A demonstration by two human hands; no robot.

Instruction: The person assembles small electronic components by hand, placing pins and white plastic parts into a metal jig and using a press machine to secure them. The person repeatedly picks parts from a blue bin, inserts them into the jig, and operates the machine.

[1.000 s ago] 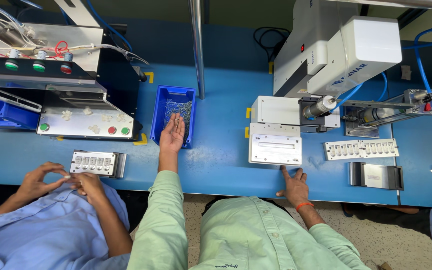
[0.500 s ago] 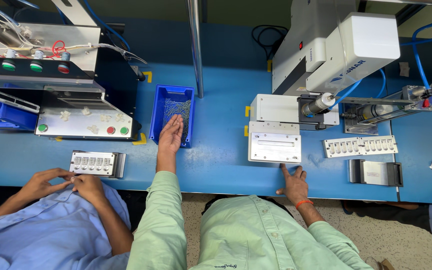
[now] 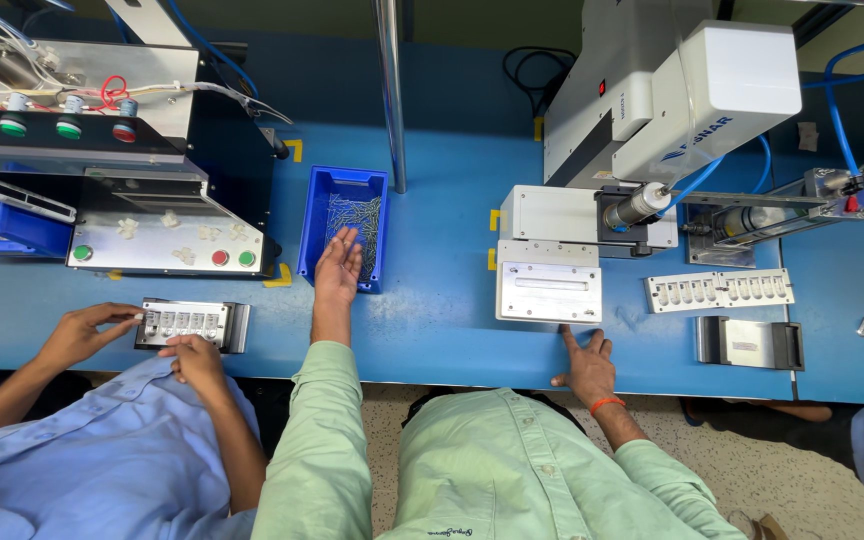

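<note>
We see a long blue worktable [image 3: 442, 300] carrying a white boxy machine with blue hoses [image 3: 692, 110], a grey metal fixture block with a slot in its top plate [image 3: 549, 292] and an open blue plastic bin of small thin metal parts [image 3: 345, 238] at the table's middle. Our left hand [image 3: 337, 272] lies over the bin's near edge, fingers straight and loosely spread, gripping nothing. Our right hand [image 3: 585, 365] rests on the table just below the fixture block, forefinger stretched to its lower edge, the others loosely apart.
</note>
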